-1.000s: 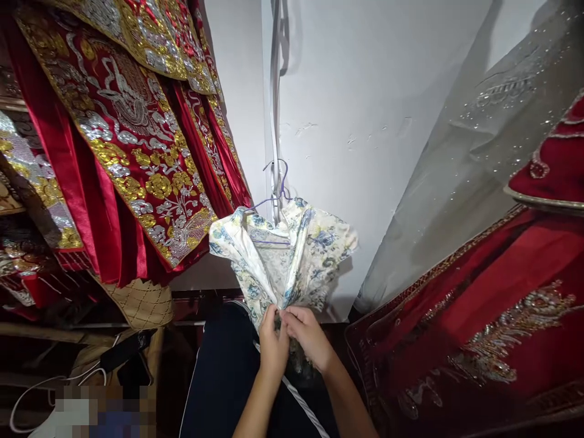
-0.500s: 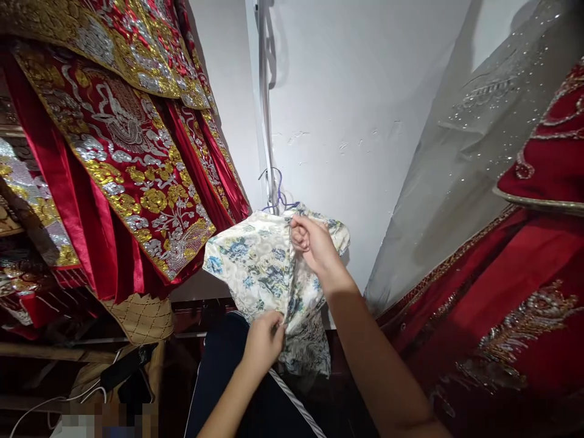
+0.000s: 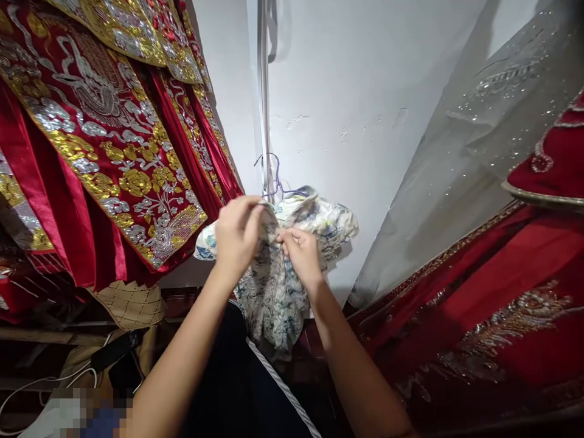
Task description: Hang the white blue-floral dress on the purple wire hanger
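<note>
Since half a second ago, left hand (image 3: 237, 234) rose from garment's lower part to its top, beside right hand (image 3: 298, 252). Both pinch floral garment (image 3: 274, 286): cream satin, blue flowers, bunched. Hangs on purple hanger (image 3: 278, 182) against white wall (image 3: 356, 103), long axis vertical. No legible writing. Red embroidered robes (image 3: 114, 152) flank left.

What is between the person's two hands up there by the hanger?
In the head view, a bunched fold of the floral garment fills the gap between the left hand and the right hand; both pinch it below the purple hanger.
</note>
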{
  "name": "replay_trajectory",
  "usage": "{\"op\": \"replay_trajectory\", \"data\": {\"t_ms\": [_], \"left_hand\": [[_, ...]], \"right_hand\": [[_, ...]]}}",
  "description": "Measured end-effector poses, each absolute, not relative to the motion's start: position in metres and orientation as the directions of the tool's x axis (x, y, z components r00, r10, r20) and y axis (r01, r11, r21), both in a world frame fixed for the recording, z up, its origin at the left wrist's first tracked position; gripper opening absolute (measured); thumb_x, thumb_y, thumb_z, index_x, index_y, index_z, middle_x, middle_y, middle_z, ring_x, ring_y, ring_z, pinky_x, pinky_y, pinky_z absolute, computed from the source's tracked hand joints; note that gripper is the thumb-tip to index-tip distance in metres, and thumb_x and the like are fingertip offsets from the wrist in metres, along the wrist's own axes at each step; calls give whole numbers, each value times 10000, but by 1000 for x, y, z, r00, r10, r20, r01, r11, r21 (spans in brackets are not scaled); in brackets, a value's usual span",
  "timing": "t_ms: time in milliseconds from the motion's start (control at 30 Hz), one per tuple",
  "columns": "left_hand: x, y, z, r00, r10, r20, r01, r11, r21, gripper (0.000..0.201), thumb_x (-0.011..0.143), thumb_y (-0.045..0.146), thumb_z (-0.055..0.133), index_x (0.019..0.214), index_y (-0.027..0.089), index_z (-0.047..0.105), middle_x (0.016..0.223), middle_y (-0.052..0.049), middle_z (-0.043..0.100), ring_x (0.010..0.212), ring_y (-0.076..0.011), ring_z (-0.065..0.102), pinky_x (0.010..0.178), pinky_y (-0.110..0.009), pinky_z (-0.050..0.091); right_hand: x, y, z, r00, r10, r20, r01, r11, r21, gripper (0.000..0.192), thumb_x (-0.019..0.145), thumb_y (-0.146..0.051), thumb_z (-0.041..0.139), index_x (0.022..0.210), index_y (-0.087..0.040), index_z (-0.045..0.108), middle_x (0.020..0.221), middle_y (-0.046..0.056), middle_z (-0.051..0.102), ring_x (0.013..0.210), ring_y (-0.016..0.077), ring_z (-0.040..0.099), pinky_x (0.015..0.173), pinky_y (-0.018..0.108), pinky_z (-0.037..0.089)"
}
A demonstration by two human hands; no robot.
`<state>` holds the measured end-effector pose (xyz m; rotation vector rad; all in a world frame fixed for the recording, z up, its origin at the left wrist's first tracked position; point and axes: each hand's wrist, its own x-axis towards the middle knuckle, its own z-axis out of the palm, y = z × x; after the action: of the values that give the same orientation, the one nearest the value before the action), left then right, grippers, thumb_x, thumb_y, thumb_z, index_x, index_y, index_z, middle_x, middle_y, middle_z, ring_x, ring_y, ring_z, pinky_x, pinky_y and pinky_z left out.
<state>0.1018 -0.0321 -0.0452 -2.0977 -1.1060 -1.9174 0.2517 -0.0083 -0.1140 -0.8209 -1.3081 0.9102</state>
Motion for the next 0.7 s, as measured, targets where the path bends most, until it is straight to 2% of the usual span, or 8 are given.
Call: {"op": "replay_trajectory", "data": {"t_ms": [100, 167, 267, 300, 400, 533, 633, 700], "left_hand": [[57, -23, -58, -448, 430, 784, 342, -728, 595, 181, 943, 307, 583, 1036, 164, 643, 1013, -41, 669, 954, -144, 624, 896, -292, 502], [23, -14, -83, -634, 570, 522, -10, -682, 731, 159, 959, 291, 546, 1036, 168, 611, 996, -39, 664, 937, -130, 628, 871, -274, 521], [0, -10, -142, -637, 771, -4, -537, -440, 719, 192, 975, 170, 422, 887, 161, 592, 849, -56, 657, 865, -123, 643, 824, -246, 531], [2, -12, -164, -592, 799, -103, -626, -376, 683, 204, 968, 160, 406, 890, 165, 595, 866, -62, 666, 877, -129, 651, 829, -260, 534], [31, -24, -221, -497, 842, -210, -719, -264, 643, 114, 925, 193, 479, 905, 187, 592, 933, -63, 679, 931, -149, 668, 908, -330, 529], [73, -42, -238, -441, 885, -149, -665, -211, 716, 56, 866, 228, 602, 910, 201, 580, 973, -40, 658, 946, -147, 666, 976, -334, 497], [94, -58, -210, -305, 945, 120, -502, -266, 823, 129, 871, 313, 632, 922, 199, 595, 950, -27, 633, 920, -149, 634, 904, -279, 496], [108, -71, -186, -139, 947, 291, -306, -320, 897, 152, 897, 343, 612, 905, 191, 612, 910, -23, 612, 883, -153, 603, 849, -255, 482]], "right_hand": [[254, -12, -150, 30, 939, 342, -109, 343, -933, 307, 835, -421, 610, 641, -184, 605, 487, -38, 420, 476, 105, 359, 479, 256, 249], [252, -24, -164, 8, 956, 294, -145, 292, -946, 293, 838, -400, 605, 638, -185, 606, 484, -39, 416, 478, 104, 354, 485, 258, 248], [244, -47, -174, -36, 973, 230, -187, 219, -957, 298, 847, -380, 587, 618, -187, 586, 462, -43, 408, 457, 99, 338, 483, 258, 244], [241, -55, -178, -47, 975, 217, -198, 204, -959, 307, 849, -382, 584, 611, -188, 576, 456, -44, 404, 451, 98, 335, 484, 258, 244], [240, -73, -197, -74, 983, 169, -223, 149, -964, 338, 861, -416, 586, 613, -188, 563, 456, -46, 387, 452, 98, 329, 489, 257, 240], [260, -78, -229, 25, 993, 117, -161, 120, -980, 423, 865, -502, 607, 583, -195, 539, 452, -46, 358, 455, 104, 310, 494, 273, 242], [273, -74, -231, 119, 975, 190, -103, 202, -974, 421, 886, -572, 560, 676, -211, 613, 557, 0, 480, 567, 158, 449, 575, 295, 353], [272, -73, -222, 67, 973, 219, -95, 225, -970, 452, 901, -632, 496, 810, -229, 679, 754, 58, 620, 771, 219, 572, 725, 325, 440]]}}
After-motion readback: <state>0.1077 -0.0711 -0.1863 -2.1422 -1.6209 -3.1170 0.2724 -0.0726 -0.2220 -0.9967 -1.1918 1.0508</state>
